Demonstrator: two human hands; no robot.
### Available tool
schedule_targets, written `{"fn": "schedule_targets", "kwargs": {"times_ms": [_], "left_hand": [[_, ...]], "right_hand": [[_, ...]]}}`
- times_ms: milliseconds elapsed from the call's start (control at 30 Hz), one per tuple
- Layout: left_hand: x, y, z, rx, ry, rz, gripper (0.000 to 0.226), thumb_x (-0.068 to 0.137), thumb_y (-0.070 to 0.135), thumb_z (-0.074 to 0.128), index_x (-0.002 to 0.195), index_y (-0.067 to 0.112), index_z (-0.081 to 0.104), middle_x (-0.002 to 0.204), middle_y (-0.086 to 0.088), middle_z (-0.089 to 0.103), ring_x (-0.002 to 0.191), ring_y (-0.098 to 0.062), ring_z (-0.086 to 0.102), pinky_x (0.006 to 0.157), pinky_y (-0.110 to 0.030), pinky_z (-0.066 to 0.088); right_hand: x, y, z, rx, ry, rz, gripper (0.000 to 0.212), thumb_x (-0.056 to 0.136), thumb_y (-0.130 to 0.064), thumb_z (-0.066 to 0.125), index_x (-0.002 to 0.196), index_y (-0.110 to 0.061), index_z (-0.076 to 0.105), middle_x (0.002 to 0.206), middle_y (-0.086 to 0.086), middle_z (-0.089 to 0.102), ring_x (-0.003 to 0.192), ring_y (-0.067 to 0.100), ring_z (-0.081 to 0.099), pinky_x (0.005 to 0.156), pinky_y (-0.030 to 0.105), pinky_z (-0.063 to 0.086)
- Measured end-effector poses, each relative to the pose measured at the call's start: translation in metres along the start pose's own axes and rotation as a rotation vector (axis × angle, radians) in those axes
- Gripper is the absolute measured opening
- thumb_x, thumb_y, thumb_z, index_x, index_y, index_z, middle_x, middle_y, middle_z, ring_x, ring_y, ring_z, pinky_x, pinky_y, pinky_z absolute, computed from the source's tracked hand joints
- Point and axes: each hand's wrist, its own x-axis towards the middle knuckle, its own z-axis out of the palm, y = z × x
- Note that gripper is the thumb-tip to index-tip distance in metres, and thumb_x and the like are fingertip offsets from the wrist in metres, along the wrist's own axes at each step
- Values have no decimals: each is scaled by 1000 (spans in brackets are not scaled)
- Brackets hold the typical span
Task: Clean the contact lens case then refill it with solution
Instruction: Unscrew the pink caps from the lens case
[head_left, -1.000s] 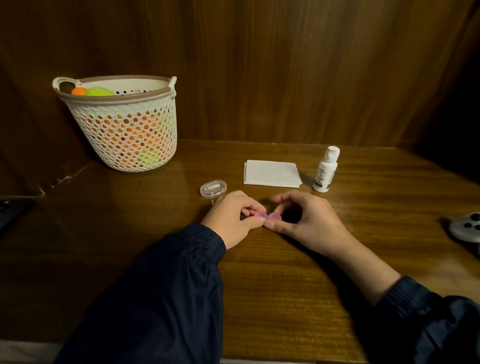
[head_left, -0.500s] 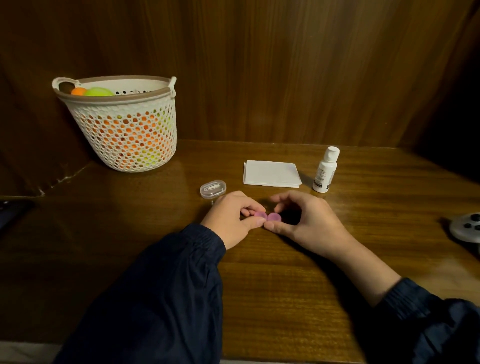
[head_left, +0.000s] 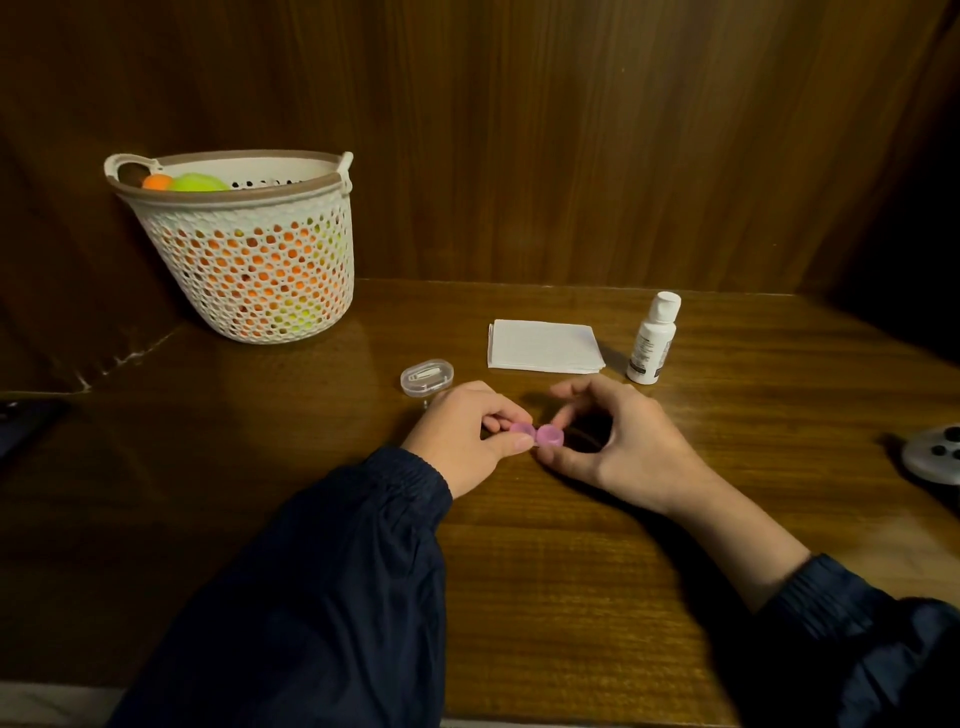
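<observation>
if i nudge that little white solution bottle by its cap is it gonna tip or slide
The solution bottle stands upright, tall and narrow on a small base, so a push at the cap would probably tip it rather than slide it. It looks like small light plastic, and its round body might roll across the smooth table once down.

Two hands are in view, a left hand (head_left: 462, 434) and a right hand (head_left: 613, 441). Between them is one pink contact lens case (head_left: 537, 434) with two round wells. Far right on the wooden table (head_left: 571, 571) stands one white solution bottle (head_left: 652, 340). Left of it lies one stack of white tissues (head_left: 543, 345). One small clear plastic box (head_left: 427, 376) sits nearer and further left. One white mesh basket (head_left: 249, 249) stands far left, with one orange ball (head_left: 157, 182) and one yellow-green ball (head_left: 197, 183) showing at its rim. One grey controller (head_left: 935, 452) lies at the right edge.
</observation>
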Motion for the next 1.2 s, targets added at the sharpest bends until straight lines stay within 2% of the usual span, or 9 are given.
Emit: {"fn": "schedule_targets", "kwargs": {"times_ms": [100,233,333,533,667,800,933,1100,1200], "left_hand": [[0,0,0,3,3,3,18,93,26,80,110,32,80,108,14,64,98,-4,62,92,-28,54],[0,0,-1,3,-4,1,16,93,25,79,109,31,80,110,13,65,101,-5,62,96,-33,55],[0,0,-1,-5,-4,1,16,93,24,79,108,31,80,109,12,65,99,-6,62,96,-35,57],[0,0,0,-4,5,-2,17,93,25,80,109,30,80,109,13,65,99,-5,62,97,-37,58],[0,0,1,-7,3,0,16,93,25,79,108,31,80,110,13,65,102,-7,62,99,-38,57],[0,-1,0,-1,7,3,18,93,25,80,110,31,80,108,14,65,97,-4,63,96,-34,57],[0,0,0,1,4,6,19,93,25,80,112,31,80,109,13,64,97,-4,62,94,-32,57],[-1,0,-1,-1,-4,4,19,93,26,79,112,31,80,110,13,65,97,-4,62,94,-31,56],[-1,1,-1,-6,1,3,18,93,25,80,111,31,81,109,13,65,97,-4,62,95,-32,57]], "right_hand": [[-1,-1,2,12,-27,-36,59,74,-53,89,123,-50,57,107,-30,74,116,1,65,118,49,42],[-1,-1,0,-12,21,-2,68,71,-60,90,129,-49,57,111,-27,69,122,4,57,111,45,50],[-1,2,-2,-25,14,6,67,72,-59,90,129,-48,56,106,-31,71,124,8,55,112,45,48],[-2,3,0,-42,5,-32,65,73,-59,90,130,-51,58,115,-34,69,125,-5,47,110,37,46],[-1,4,-2,-42,36,-24,62,75,-59,89,128,-49,59,110,-33,68,123,2,50,107,40,48],[-1,3,0,-60,4,-55,56,78,-54,89,125,-49,60,110,-39,67,118,-6,49,106,36,46],[-1,1,0,-36,0,-74,46,83,-44,88,123,-45,65,108,-40,68,113,-13,57,111,36,46],[-1,-1,0,-1,-18,-66,34,88,-39,84,118,-43,68,109,-34,70,111,-4,66,108,41,53],[-2,0,0,18,-15,-74,31,89,-36,84,115,-43,69,111,-28,72,110,-5,66,102,32,58]]}}
